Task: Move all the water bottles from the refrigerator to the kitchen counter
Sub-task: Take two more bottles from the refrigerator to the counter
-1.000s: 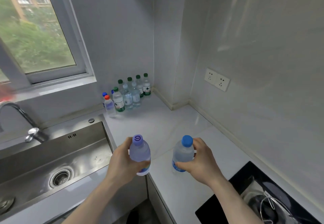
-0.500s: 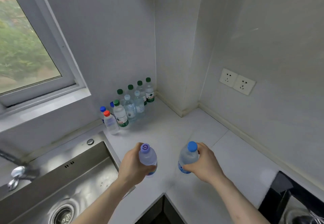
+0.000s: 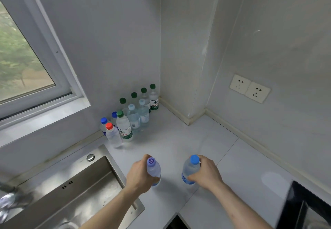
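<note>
Over the counter [image 3: 206, 144] at 6 o'clock, left hand [image 3: 140, 176] is gripping a purple-capped bottle [image 3: 153, 169], right hand [image 3: 206, 173] a blue-capped bottle [image 3: 190, 170]; delivery step, probably next setting both down toward the bottle cluster [image 3: 132, 115] at 11 o'clock.

You get soft, even daylight from the window [image 3: 21, 63] at nine o'clock, leaving only faint shadows on the pale table [image 3: 179, 139]. Wide-angle bending curves the walls toward the edges, and motion blur smears the tap [image 3: 9, 202] at eight o'clock and the dark hob [image 3: 304, 207] at four o'clock.
</note>
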